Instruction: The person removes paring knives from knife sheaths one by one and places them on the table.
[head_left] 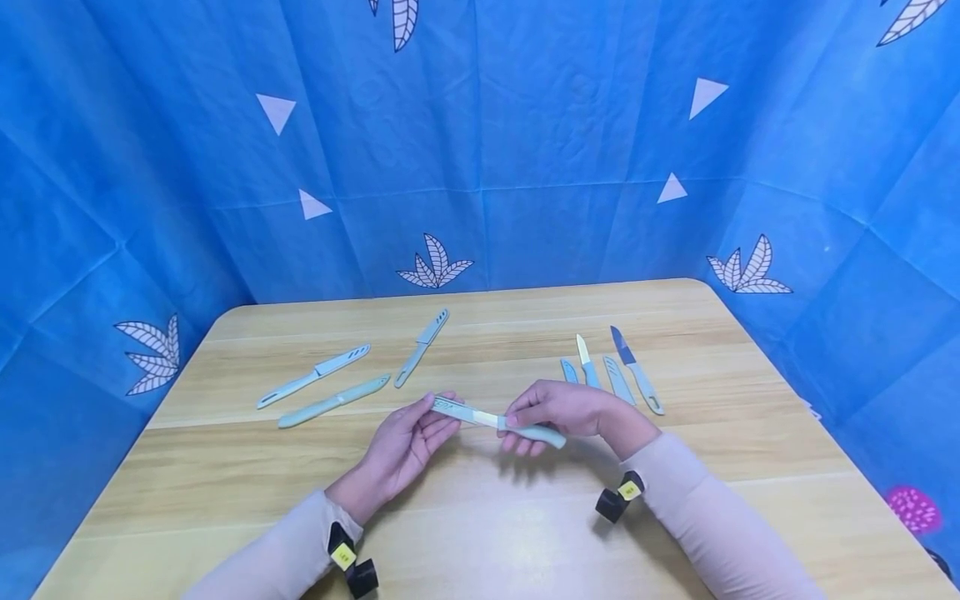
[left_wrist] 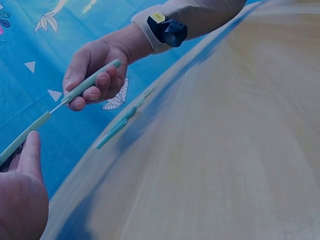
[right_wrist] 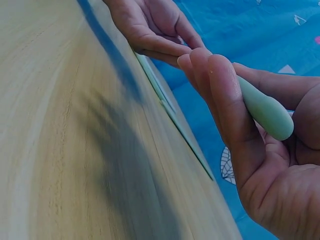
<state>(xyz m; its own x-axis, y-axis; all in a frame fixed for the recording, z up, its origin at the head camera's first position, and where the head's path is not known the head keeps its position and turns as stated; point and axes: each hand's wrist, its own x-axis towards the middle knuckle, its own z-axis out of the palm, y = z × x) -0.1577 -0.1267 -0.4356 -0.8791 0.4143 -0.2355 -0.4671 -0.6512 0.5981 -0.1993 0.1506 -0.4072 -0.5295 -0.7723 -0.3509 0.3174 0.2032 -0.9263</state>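
Above the middle of the table, my left hand [head_left: 401,454] holds a pale green knife sheath [head_left: 452,408] between thumb and fingers. My right hand [head_left: 558,408] grips the light green handle [head_left: 546,434] of a small knife. Its blade [head_left: 486,419] lies in line with the sheath; the bare part shows between handle and sheath mouth, and the tip is hidden inside. In the left wrist view, a thin stretch of blade joins the handle [left_wrist: 95,80] to the sheath [left_wrist: 25,136]. The right wrist view shows the rounded handle end [right_wrist: 272,117] between right thumb and fingers.
Left on the wooden table [head_left: 225,492] lie three sheathed knives: one blue-green [head_left: 300,383], one green [head_left: 333,402], one farther back [head_left: 422,347]. On the right are two bare knives [head_left: 590,372] and two loose sheaths [head_left: 618,381]. A blue curtain [head_left: 525,233] hangs behind.
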